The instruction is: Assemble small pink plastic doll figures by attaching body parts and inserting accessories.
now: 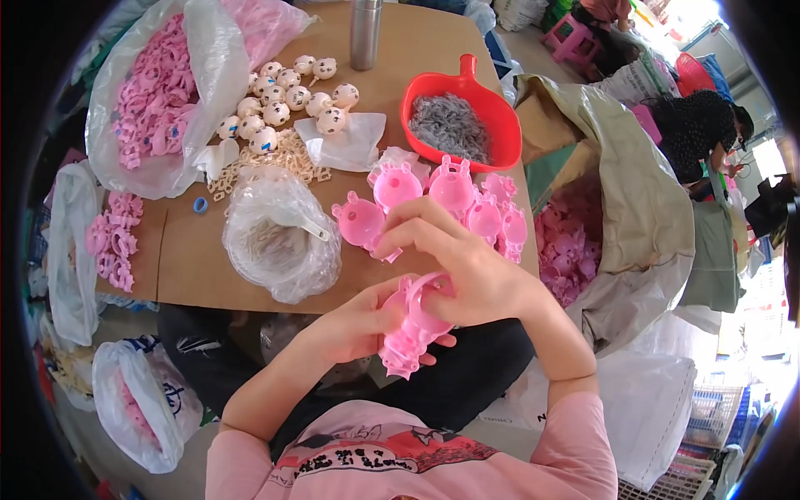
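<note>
In front of my lap, my left hand (352, 327) is closed around a pink plastic toy shell (406, 343) with a rounded ring-like rim. My right hand (482, 271) is closed at the shell's upper rim, its other fingers curled above it; its thumb is partly hidden. Just beyond the right hand, on the table, several pink cup-shaped shells with small ears (451, 187) lie in a group. A clear plastic bag (279, 242), opened out like a bowl with small pale pieces inside, sits left of them.
A red scoop (511, 137) holds grey small parts. Cream balls (297, 98) and cream pieces (283, 158) lie near a steel flask (365, 37). Bags of pink parts stand left (208, 62) and right (642, 192). A blue ring (200, 205) rests on the cardboard. Another person (700, 129) sits at right.
</note>
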Action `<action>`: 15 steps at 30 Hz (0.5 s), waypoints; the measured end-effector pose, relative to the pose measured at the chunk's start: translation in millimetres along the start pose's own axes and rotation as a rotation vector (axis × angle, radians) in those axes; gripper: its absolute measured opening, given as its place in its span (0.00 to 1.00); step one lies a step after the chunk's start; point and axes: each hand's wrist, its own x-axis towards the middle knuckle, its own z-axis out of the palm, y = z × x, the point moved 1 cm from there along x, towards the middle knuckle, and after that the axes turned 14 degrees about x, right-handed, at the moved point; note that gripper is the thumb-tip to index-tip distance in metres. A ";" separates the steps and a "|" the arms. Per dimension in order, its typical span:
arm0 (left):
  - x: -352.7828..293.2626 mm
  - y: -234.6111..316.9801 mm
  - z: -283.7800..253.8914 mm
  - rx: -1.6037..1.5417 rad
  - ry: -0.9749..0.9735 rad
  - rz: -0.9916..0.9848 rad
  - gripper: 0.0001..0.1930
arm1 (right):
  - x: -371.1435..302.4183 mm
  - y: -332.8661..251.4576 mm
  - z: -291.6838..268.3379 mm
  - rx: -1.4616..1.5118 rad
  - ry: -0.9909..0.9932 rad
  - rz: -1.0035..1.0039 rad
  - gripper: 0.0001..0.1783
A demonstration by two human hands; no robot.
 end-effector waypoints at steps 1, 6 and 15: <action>-1.1 0.7 -3.0 0.071 0.020 -0.052 0.38 | 3.3 1.1 2.3 0.078 0.012 0.020 0.34; -12.7 -17.9 -21.2 0.149 0.232 -0.038 0.32 | 16.1 -0.6 0.4 0.083 -0.338 0.096 0.37; 11.9 -3.8 -6.0 -0.163 0.428 0.237 0.23 | 38.9 50.6 -49.6 0.398 0.887 -0.142 0.08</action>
